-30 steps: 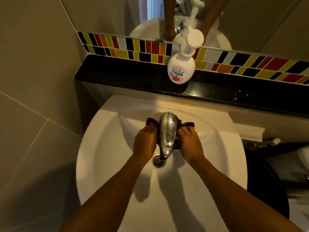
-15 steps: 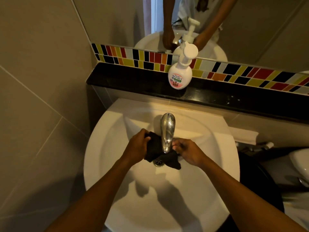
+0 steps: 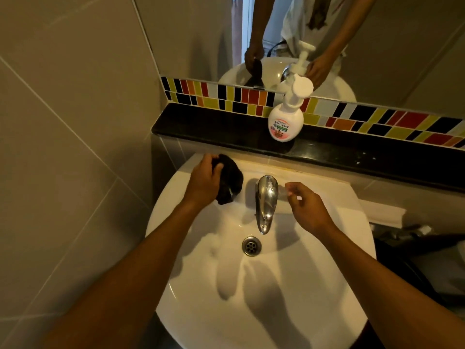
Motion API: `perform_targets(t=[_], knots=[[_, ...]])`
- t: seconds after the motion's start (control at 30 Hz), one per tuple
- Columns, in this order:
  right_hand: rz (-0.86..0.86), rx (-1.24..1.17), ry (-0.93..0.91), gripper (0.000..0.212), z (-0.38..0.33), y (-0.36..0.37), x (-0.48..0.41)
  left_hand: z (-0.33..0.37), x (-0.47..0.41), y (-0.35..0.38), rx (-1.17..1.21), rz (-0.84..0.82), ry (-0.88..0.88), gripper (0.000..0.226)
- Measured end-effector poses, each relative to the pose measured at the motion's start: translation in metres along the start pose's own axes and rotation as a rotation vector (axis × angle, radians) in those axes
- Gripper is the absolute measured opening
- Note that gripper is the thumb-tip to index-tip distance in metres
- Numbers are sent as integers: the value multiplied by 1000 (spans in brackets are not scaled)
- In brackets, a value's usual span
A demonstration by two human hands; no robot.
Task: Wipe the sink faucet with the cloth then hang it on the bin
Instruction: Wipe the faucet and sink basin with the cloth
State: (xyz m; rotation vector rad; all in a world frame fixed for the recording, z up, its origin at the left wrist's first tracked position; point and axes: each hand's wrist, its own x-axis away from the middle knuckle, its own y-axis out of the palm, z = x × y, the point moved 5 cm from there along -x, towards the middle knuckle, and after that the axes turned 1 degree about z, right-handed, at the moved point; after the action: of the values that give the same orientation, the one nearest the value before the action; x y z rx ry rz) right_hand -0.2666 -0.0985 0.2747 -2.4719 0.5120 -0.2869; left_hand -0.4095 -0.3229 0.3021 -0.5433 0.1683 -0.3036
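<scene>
A chrome faucet (image 3: 266,202) stands at the back of the round white sink (image 3: 327,285), its spout over the drain (image 3: 251,246). My left hand (image 3: 205,181) grips a bunched black cloth (image 3: 230,182) above the sink's back left rim, clear of the faucet. Just right of the faucet hovers my right hand (image 3: 308,209), fingers apart and holding nothing. A dark bin (image 3: 412,250) shows partly at the right, below the sink's edge.
A white soap pump bottle (image 3: 285,119) stands on the black ledge (image 3: 221,127) behind the sink. Above the ledge run coloured tiles and a mirror (image 3: 377,41). A tiled wall closes in on the left. A white folded item (image 3: 380,212) lies right of the sink.
Both hands held the cloth around the faucet before. The cloth has come off it and gone left and back with my left hand; my right hand has let go and opened.
</scene>
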Motion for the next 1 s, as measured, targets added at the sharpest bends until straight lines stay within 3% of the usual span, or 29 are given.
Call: perform_targets(t=[0.1, 0.27, 0.4, 0.5, 0.73, 0.87, 1.0], knots=[[-66, 332, 1, 50, 16, 7, -8, -18, 1, 36, -130, -131, -2, 23], [-96, 741, 38, 68, 53, 10, -20, -56, 11, 84, -401, -248, 80, 54], [-168, 834, 144, 66, 94, 4, -23, -71, 3, 107, -536, -283, 81, 58], [-207, 859, 124, 70, 112, 5, -21, -72, 3, 119, -688, -216, 185, 58], [-218, 788, 99, 86, 110, 7, -20, -80, 26, 110, -602, -243, 372, 54], [-248, 806, 125, 76, 107, 6, -20, -77, 1, 119, -697, -232, 347, 54], [-271, 811, 136, 75, 105, 5, -22, -73, -12, 130, -655, -159, 166, 66]])
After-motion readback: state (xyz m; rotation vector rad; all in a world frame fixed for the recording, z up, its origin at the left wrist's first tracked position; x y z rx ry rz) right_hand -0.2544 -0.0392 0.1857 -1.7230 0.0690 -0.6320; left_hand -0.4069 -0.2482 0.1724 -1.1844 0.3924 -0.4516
